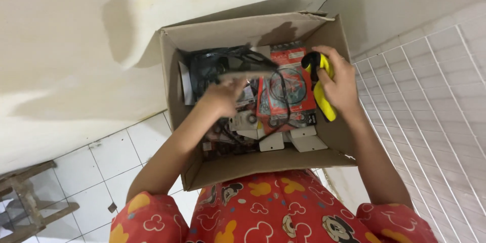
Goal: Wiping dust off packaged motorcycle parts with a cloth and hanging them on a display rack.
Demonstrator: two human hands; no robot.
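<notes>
An open cardboard box (263, 164) rests against my lap, filled with packets of parts. My right hand (340, 82) is closed around a yellow and black handheld tool (321, 90) at the box's right side. My left hand (223, 96) reaches into the middle of the box and looks blurred; it seems to hold a dark flat packet (243, 73), though the grip is unclear. Red carded packets with ring gaskets (286, 88) lie between the hands, and white tags (291, 139) lie at the near side.
A white wire grid panel (435, 96) stands on the right. White tiled floor (116, 162) lies below left, with a wooden frame (25, 197) at the far left. A pale stained wall (76, 45) is behind the box.
</notes>
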